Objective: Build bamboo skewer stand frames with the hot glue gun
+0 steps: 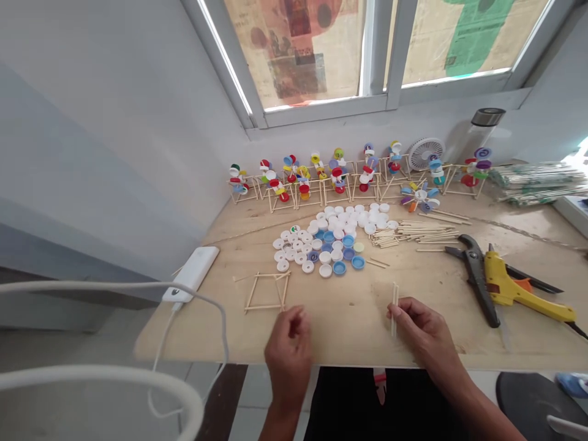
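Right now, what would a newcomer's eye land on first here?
Probably the colorful bottle-cap models lined up along the back of the table, below the window. Next, the white and blue caps spread mid-table and the yellow glue gun on the right. At the front, the right hand holds thin sticks.

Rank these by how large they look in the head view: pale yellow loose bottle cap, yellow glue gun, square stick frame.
1. Yellow glue gun
2. Square stick frame, judged by its outline, since its middle is open
3. Pale yellow loose bottle cap
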The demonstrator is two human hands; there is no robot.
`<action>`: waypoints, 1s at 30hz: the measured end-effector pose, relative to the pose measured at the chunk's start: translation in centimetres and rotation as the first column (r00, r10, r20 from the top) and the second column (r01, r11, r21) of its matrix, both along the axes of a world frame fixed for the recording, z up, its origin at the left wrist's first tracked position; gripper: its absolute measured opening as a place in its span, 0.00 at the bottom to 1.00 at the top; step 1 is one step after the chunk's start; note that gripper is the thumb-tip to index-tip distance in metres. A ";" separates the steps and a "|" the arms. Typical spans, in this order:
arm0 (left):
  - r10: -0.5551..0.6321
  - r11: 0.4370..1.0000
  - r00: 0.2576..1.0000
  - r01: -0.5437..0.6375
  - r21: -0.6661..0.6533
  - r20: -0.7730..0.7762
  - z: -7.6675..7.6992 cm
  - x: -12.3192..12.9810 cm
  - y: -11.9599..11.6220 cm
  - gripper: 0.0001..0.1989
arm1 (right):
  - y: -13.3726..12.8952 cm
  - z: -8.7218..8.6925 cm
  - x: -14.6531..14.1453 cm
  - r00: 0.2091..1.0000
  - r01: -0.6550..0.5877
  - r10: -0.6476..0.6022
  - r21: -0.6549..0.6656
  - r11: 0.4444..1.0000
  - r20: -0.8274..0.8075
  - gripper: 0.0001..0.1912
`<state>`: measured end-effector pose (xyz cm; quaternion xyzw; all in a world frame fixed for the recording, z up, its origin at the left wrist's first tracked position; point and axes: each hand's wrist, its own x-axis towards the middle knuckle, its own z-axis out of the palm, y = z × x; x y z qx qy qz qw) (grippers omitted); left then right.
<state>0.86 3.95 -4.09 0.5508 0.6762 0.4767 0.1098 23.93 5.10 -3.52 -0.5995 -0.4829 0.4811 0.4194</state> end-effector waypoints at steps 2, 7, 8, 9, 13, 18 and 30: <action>-0.205 0.977 0.975 0.209 -0.050 0.081 0.6 2.2 -0.4 0.08 | 0.1 0.1 -0.3 0.999 -0.007 0.007 -0.018 1.000 -0.034 0.18; -0.399 0.858 0.844 0.481 -0.178 0.358 1.6 6.7 -0.3 0.08 | 0.0 0.6 -1.3 0.999 -0.033 0.035 0.060 0.998 -0.026 0.14; -0.411 0.839 0.815 0.513 -0.180 0.408 1.7 7.3 -0.2 0.09 | 0.0 0.6 -1.4 0.999 -0.040 0.042 0.087 0.995 -0.021 0.13; -0.415 0.825 0.790 0.536 -0.179 0.452 1.7 7.8 -0.1 0.09 | 0.0 0.6 -1.5 0.999 -0.048 0.050 0.108 0.993 -0.021 0.13; -0.376 0.822 0.733 0.546 -0.161 0.567 1.8 9.0 0.0 0.09 | 0.1 0.5 -1.8 0.997 -0.063 0.068 0.135 0.989 -0.035 0.13; -0.387 0.826 0.751 0.541 -0.161 0.535 1.7 9.1 0.0 0.08 | 0.1 0.4 -1.6 0.998 -0.059 0.060 0.103 0.993 -0.004 0.15; -0.432 0.901 0.839 0.384 -0.202 -0.330 -0.2 7.5 0.9 0.12 | 1.2 -0.2 1.2 0.612 -0.294 -0.075 0.314 0.903 0.787 0.14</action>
